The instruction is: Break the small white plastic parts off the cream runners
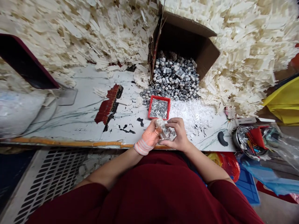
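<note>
We are pinching a white plastic part (163, 128) between left hand (148, 138) and right hand (177, 133), fingers narrow and steady, just in front of the red tray (159, 97) of silver pieces (158, 109).

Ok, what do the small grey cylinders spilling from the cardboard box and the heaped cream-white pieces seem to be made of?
The small grey cylinders look like metal, with a dull silvery finish and bright glints; the exact metal can't be told. The cream-white pieces look like moulded plastic: matte, opaque and uniform in colour.
</note>
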The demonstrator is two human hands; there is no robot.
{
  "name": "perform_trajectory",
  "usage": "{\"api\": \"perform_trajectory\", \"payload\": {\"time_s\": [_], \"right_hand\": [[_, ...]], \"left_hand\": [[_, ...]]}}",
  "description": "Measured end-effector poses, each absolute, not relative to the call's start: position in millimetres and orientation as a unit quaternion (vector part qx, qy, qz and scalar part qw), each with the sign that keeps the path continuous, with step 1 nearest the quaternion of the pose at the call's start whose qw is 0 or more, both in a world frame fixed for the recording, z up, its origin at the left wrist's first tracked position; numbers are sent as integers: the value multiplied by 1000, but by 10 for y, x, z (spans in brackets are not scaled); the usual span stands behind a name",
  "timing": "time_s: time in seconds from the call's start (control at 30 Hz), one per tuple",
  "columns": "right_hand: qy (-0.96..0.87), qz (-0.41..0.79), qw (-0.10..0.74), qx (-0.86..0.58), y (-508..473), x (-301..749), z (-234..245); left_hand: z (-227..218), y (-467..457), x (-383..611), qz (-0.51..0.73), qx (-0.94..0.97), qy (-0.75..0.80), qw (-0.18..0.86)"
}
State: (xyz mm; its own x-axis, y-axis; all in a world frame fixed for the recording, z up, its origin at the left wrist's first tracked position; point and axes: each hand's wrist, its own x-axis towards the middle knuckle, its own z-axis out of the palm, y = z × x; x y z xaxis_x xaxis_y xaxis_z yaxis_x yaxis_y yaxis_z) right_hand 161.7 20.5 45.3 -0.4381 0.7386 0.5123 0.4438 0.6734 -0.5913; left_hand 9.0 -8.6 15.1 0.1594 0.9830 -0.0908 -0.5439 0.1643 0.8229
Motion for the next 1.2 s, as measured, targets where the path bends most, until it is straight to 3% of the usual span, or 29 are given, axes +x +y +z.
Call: {"api": "perform_trajectory", "payload": {"time_s": [0.37,0.57,0.67,0.73,0.77,0.83,1.0,1.1,1.2], "right_hand": [[-779,193,511,-309,12,1217,549],[-798,217,483,-288,101,1016,548],[-820,283,441,-231,138,1032,495],[-826,349,390,-209,197,1120,475],[-822,372,370,-220,248,1186,474],[-807,376,354,-289,390,1345,492],[-729,320,368,-479,744,1843,607],[-704,311,356,-530,768,2134,633],[-721,317,273,-553,679,2357,540]], "left_hand": [[489,-226,46,600,252,251,716],[463,-205,-188,609,303,274,680],[505,-131,-683,519,439,354,642],[569,-52,-1141,312,583,402,633],[600,2,-1368,204,636,414,618],[631,160,-1740,111,682,486,536],[434,865,-1935,178,685,654,267],[268,1237,-1795,181,687,662,238],[196,1343,-1746,119,678,690,224]]}}
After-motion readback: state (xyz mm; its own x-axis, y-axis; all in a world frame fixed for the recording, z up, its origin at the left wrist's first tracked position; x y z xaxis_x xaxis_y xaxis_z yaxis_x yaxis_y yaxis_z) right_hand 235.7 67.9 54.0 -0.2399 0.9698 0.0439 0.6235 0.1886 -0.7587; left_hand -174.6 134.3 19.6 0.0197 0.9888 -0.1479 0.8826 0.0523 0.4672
